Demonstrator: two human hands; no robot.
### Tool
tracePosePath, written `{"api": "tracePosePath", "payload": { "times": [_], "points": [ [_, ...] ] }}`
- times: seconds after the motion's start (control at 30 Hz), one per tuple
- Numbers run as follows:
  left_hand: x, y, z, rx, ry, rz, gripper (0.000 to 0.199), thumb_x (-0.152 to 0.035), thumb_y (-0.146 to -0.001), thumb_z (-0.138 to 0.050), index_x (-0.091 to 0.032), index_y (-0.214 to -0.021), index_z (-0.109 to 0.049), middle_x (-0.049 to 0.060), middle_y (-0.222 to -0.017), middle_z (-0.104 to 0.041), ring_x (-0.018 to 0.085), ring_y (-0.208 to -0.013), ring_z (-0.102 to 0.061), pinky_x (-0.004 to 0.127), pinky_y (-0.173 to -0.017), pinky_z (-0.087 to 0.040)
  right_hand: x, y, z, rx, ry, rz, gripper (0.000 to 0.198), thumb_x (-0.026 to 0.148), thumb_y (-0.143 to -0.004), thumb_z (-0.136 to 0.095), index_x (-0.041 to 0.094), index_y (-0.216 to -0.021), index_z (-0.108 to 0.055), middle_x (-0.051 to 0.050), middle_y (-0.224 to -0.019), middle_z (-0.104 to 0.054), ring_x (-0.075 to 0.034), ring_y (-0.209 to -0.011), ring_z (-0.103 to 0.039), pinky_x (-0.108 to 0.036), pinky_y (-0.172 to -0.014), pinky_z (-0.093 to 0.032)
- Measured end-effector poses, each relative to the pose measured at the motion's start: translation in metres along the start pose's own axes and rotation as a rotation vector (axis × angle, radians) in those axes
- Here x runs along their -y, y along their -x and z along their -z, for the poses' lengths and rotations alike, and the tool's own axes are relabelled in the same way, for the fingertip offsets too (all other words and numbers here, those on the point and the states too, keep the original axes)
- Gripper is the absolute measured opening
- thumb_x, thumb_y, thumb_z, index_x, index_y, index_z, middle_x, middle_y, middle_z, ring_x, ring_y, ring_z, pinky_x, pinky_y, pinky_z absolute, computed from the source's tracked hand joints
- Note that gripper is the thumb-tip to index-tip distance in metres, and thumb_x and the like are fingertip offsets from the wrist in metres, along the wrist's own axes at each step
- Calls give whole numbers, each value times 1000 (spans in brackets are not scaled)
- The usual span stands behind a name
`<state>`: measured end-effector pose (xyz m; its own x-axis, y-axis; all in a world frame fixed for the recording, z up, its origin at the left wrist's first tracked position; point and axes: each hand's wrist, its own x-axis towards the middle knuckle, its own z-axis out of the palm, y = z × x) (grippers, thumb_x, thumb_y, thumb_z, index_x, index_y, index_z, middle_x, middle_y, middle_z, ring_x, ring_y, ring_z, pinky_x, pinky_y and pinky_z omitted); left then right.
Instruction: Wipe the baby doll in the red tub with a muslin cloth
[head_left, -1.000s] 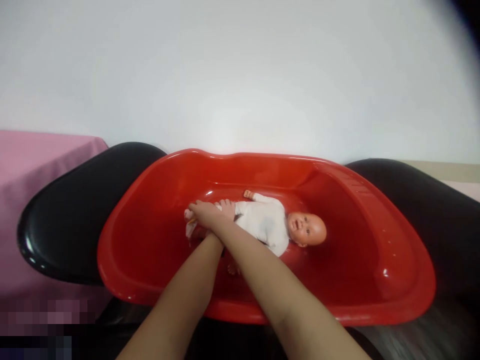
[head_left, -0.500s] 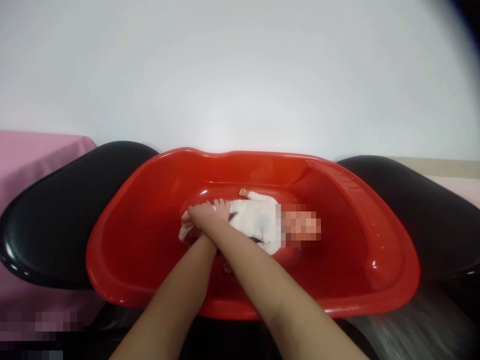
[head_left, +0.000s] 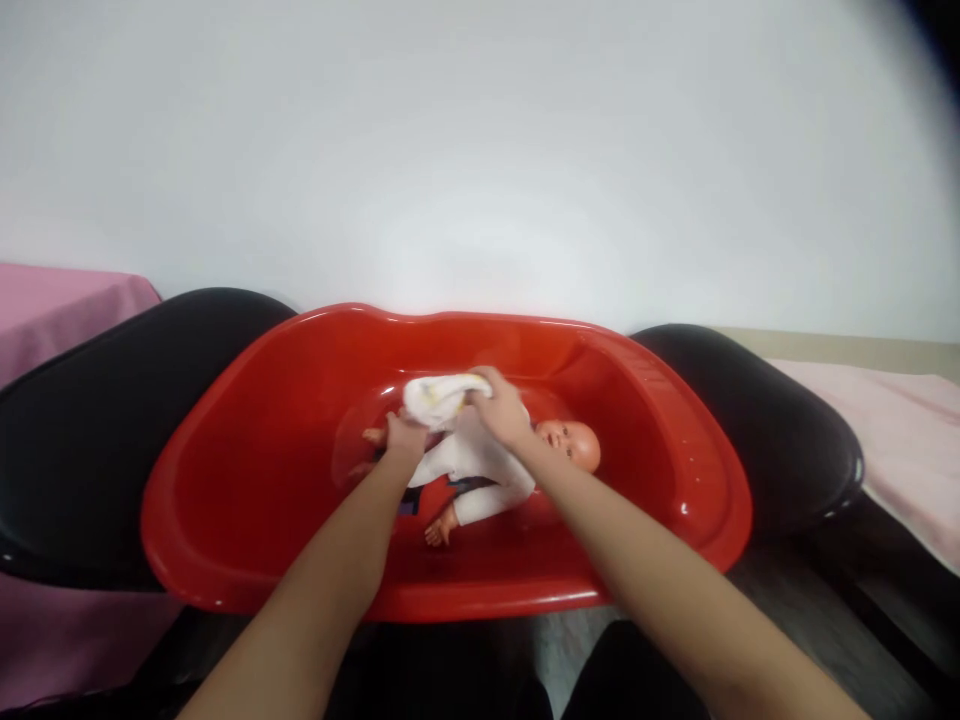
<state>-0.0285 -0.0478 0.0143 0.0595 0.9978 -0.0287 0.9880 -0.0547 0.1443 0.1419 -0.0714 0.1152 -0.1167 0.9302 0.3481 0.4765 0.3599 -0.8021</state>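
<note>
A baby doll [head_left: 499, 463] in white clothing lies on its back in a red baby bathtub [head_left: 247, 560], its bald head toward the right. Above its middle, a white cloth [head_left: 439, 397] with yellowish marks is bunched up between my hands. My right hand [head_left: 499, 405] is closed around the cloth's right end, over the doll's chest. At the left end, beside the doll's legs, my left hand [head_left: 405, 433] grips the cloth's lower edge; its fingers are partly hidden and blurred. One doll arm reaches toward the near side of the tub.
Black rounded padded surfaces stand left [head_left: 82, 450] and right [head_left: 742, 430] of the tub. Pink cloth [head_left: 67, 310] covers a surface at far left, and pale pink fabric [head_left: 885, 440] lies at far right. A white wall [head_left: 480, 150] rises behind the tub.
My crossed hands have come apart from the doll's legs. The cloth is now lifted between them, with my right hand moved right over the chest. The view has shifted slightly.
</note>
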Motion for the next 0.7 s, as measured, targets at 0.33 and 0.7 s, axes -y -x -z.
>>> {"api": "tracePosePath", "payload": {
  "times": [0.33,0.7],
  "points": [
    [-4,2,3,-51,-229,-24,33,-28,-95,-34,-11,-114,-54,19,-111,-59,32,-100,-54,44,-81,-39,-34,-1,143,-401,-1149,-176,22,33,-83,-52,21,-96,-65,-1,-93,-71,-18,-95,-65,-34,-84,-53],
    [-3,3,5,-27,-201,-6,45,-47,-91,-39,-12,-115,-52,19,-113,-59,32,-102,-54,45,-82,-40,-28,-2,122,-290,-1175,-286,20,34,-81,-59,20,-95,-63,-3,-91,-71,-20,-91,-67,-38,-82,-57]
  ]
}}
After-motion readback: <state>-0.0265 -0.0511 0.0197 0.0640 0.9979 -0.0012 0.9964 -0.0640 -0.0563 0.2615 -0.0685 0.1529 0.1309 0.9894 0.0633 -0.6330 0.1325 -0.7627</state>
